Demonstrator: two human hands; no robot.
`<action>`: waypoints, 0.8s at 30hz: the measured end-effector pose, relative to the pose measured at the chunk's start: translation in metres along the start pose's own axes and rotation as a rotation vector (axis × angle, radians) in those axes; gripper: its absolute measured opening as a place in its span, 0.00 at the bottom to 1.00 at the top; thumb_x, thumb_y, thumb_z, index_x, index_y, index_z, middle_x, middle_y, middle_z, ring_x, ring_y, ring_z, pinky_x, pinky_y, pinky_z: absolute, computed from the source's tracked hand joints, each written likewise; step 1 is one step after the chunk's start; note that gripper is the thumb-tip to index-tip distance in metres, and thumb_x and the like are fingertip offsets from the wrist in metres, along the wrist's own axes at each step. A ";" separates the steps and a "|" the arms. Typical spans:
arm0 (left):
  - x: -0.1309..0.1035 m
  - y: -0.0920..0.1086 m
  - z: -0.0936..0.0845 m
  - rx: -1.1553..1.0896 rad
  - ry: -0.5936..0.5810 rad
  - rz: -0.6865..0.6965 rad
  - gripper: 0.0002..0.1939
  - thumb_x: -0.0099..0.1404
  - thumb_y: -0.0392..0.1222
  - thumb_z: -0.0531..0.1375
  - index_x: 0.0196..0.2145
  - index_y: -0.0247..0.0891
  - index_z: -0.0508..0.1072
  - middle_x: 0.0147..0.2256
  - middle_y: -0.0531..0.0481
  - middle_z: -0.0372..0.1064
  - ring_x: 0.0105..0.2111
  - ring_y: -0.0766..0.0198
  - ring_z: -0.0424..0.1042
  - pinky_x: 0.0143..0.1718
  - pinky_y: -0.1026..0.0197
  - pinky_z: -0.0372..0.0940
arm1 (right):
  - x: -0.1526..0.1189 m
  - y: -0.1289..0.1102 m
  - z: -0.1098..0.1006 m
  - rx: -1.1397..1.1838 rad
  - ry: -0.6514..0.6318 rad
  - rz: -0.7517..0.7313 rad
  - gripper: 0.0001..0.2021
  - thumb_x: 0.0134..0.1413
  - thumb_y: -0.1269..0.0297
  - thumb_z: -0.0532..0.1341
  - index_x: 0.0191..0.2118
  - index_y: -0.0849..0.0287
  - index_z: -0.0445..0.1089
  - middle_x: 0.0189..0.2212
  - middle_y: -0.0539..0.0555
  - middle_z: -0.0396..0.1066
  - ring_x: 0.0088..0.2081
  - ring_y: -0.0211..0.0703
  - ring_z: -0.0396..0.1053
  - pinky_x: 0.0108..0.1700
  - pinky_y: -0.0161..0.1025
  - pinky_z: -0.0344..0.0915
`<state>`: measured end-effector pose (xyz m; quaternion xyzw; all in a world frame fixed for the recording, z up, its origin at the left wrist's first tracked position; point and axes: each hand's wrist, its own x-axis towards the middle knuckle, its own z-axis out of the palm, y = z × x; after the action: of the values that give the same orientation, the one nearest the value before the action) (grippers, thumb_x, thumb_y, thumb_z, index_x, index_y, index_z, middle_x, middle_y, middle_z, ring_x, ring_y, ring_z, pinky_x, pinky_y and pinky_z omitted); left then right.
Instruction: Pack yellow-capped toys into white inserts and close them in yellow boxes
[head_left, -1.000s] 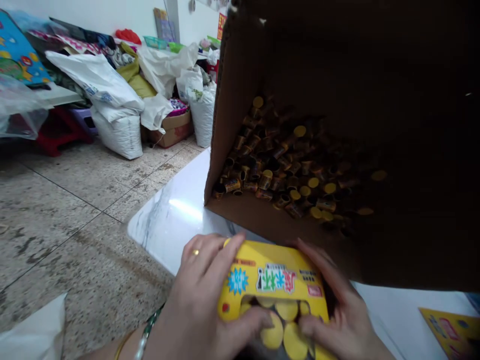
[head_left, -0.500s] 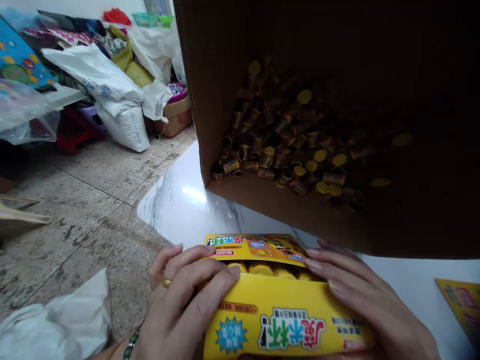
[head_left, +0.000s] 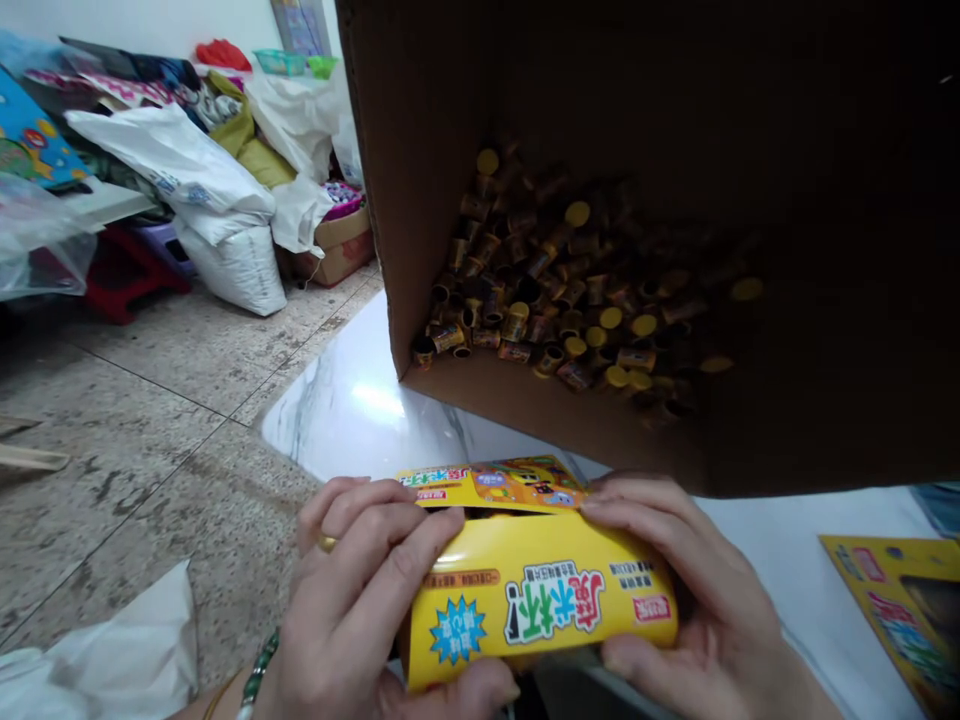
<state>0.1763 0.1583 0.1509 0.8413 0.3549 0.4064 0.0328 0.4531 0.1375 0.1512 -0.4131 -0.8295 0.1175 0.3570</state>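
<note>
- We have the yellow printed carton (head_left: 517,545) between both hands, low in the middle of the view; whether anything supports it from below is hidden
- Its rear printed panel (head_left: 529,485) stands apart from the bowed front, leaving a narrow dark gap
- We judge the step in hand to be bringing these two panels together; the next move seems to call for level edges and even pressure, so the card does not buckle
- Our left hand (head_left: 367,590) wraps the left end, fingers bent and close together over the top, thumb against the lower front edge
- Our right hand (head_left: 690,570) clasps the right end, fingers together over the top corner, fingertips by the rear panel, thumb at the lower edge
- Just beyond, a large cardboard box (head_left: 480,395) faces us with small yellow-ended cups (head_left: 516,322) strewn inside, on a marble-patterned table (head_left: 322,410)
- To our right lies a second yellow carton (head_left: 900,620)
</note>
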 end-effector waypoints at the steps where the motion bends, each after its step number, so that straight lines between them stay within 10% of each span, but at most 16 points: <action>1: 0.000 0.001 -0.001 0.011 -0.019 0.008 0.35 0.49 0.51 0.70 0.50 0.27 0.71 0.40 0.40 0.67 0.46 0.45 0.66 0.48 0.39 0.60 | 0.000 0.000 0.000 -0.002 -0.007 -0.001 0.29 0.56 0.49 0.62 0.56 0.66 0.65 0.48 0.63 0.63 0.49 0.53 0.67 0.45 0.45 0.70; 12: 0.005 0.000 0.005 -0.101 0.014 -0.092 0.24 0.58 0.42 0.63 0.50 0.28 0.69 0.44 0.39 0.67 0.49 0.49 0.67 0.50 0.44 0.66 | -0.003 0.013 0.000 -0.097 0.116 0.024 0.32 0.50 0.47 0.68 0.55 0.64 0.66 0.47 0.62 0.67 0.47 0.52 0.68 0.44 0.45 0.69; 24: -0.012 -0.013 0.009 -0.335 -0.003 0.016 0.29 0.62 0.55 0.63 0.51 0.31 0.66 0.45 0.39 0.67 0.53 0.48 0.66 0.55 0.45 0.68 | -0.007 0.015 0.002 0.022 0.174 -0.173 0.31 0.50 0.47 0.69 0.52 0.66 0.70 0.46 0.62 0.66 0.46 0.53 0.68 0.43 0.50 0.71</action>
<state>0.1703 0.1626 0.1320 0.8276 0.2753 0.4587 0.1699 0.4635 0.1418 0.1394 -0.3447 -0.8266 0.0592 0.4409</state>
